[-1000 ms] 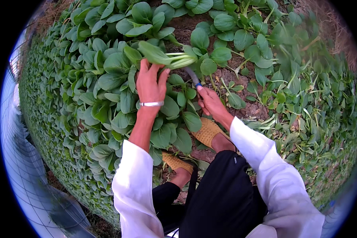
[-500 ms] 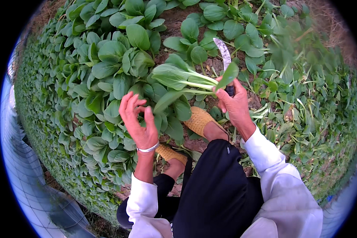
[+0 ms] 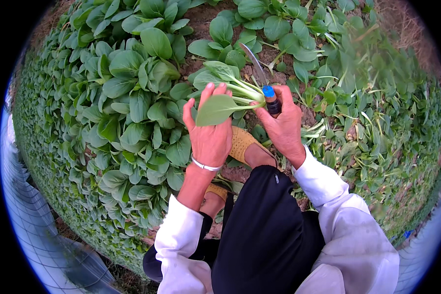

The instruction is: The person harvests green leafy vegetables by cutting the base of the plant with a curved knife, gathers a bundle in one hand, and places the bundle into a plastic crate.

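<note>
My right hand (image 3: 285, 126) grips the dark handle of a small curved-blade knife (image 3: 268, 92) with a blue collar; its blade points up and leftward. The same hand pinches the base of a cut bok choy (image 3: 216, 110), whose pale stalks and green leaves spread to the left. My left hand (image 3: 209, 143), with a light bangle at the wrist, is raised among those leaves. Its fingers are stretched out and partly covered by one broad leaf. Whether it presses on the leaves I cannot tell.
Dense rows of standing bok choy (image 3: 125, 88) fill the left side. Loose leaves and cut stalks (image 3: 377, 142) litter the ground at the right. My feet in yellow shoes (image 3: 241, 143) are just below my hands. Pale sheeting (image 3: 39, 220) borders the lower left.
My left hand has moved right and up to the bok choy's leaves. The knife has turned in my right hand, showing its blue collar, and one leaf now hangs over to the left.
</note>
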Tool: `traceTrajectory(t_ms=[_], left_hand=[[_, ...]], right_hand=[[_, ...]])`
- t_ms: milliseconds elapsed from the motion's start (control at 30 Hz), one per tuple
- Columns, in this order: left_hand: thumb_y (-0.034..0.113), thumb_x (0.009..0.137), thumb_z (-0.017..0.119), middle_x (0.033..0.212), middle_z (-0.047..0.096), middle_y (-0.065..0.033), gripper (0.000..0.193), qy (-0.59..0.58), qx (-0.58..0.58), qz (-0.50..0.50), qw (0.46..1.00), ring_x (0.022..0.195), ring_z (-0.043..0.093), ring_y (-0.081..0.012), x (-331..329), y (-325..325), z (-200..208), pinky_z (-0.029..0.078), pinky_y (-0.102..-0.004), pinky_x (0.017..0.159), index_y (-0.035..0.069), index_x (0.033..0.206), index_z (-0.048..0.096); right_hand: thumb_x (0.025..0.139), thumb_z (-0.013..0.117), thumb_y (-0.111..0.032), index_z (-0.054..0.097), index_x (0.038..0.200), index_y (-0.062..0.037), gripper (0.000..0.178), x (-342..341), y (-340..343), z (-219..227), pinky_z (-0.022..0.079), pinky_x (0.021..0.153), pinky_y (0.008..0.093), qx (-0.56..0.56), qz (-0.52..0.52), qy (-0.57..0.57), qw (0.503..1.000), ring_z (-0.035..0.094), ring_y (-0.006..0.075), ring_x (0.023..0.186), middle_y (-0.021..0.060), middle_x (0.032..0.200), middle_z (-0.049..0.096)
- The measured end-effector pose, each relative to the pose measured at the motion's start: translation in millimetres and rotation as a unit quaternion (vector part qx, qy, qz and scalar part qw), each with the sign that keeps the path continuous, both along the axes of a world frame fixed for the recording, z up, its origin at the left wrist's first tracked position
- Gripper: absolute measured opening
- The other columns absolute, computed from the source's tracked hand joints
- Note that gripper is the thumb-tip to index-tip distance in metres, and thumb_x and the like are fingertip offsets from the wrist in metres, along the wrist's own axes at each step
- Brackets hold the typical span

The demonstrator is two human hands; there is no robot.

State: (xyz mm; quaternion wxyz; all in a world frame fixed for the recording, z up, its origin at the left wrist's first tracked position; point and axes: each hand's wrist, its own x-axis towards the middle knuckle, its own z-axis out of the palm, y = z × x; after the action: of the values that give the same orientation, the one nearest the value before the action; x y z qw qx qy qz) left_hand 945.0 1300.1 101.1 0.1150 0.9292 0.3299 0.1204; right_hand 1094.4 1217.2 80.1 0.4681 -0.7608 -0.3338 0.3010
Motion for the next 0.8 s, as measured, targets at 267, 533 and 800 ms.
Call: traceTrajectory(t_ms=[267, 533, 800], left_hand=[[0.012, 0.080, 0.062, 0.139, 0.049, -0.0042, 0.044, -0.049, 0.003, 0.029, 0.998, 0.132, 0.044, -0.0243, 23.2, -0.7, -15.8, 0.020, -0.0533, 0.109, 0.010, 0.124, 0.055], [0.005, 0.085, 0.059, 0.118, 0.061, -0.0077, 0.042, -0.143, -0.265, 0.030, 0.953, 0.111, 0.057, -0.0232, 10.0, 20.1, 4.8, 0.033, -0.0408, 0.103, 0.004, 0.126, 0.053], [0.023, 0.085, 0.056, 0.103, 0.059, -0.0109, 0.059, -0.246, -0.665, 0.112, 0.696, 0.092, 0.056, -0.0175, 0.4, 23.2, 10.7, 0.046, -0.0300, 0.084, -0.001, 0.136, 0.041]], right_hand=[[0.078, 0.077, -0.012, 0.053, 0.106, -0.0033, 0.038, 1.3, -5.2, 9.6, 0.052, 0.061, 0.0323, 0.032, 0.002, 0.003, 0.999, 0.065, 0.0251, 0.067, 0.0133, 0.084, 0.064], [0.078, 0.078, -0.009, 0.048, 0.103, -0.0046, 0.039, 15.2, -4.2, 34.4, 0.045, 0.058, 0.0201, 0.064, -0.004, 0.304, 0.950, 0.055, 0.0054, 0.066, 0.0064, 0.099, 0.066], [0.089, 0.067, -0.011, 0.046, 0.094, -0.0064, 0.021, 28.2, 9.2, 28.4, 0.038, 0.041, 0.0185, 0.066, -0.040, 0.374, 0.924, 0.046, 0.0047, 0.046, 0.0127, 0.101, 0.065]])
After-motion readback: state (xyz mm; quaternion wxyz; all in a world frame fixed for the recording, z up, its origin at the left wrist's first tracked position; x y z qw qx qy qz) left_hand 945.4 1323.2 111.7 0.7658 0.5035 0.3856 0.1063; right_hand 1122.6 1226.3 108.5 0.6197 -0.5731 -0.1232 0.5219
